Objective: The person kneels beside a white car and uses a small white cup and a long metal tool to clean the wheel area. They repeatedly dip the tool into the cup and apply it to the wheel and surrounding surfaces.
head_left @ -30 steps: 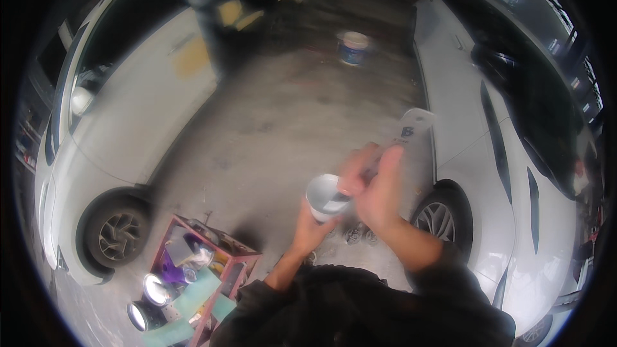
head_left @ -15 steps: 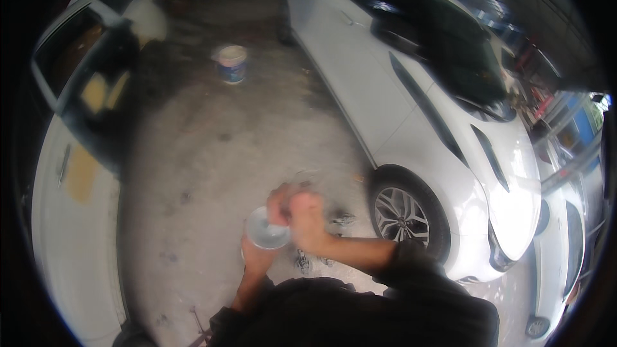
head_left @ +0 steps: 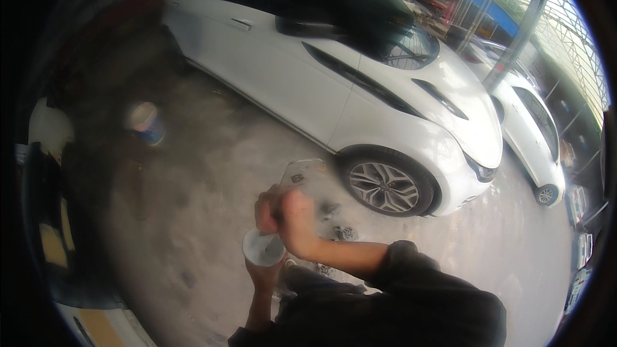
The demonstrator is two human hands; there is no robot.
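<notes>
Head view: left hand (head_left: 265, 275) grips white cup (head_left: 263, 248).

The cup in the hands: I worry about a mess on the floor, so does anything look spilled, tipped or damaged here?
Nothing stands out. The left hand holds the small white cup upright from below, and the right hand is closed above its rim, holding a flat pale tool. No spill shows around it, though the concrete floor is blurred. The bucket stands upright.
</notes>
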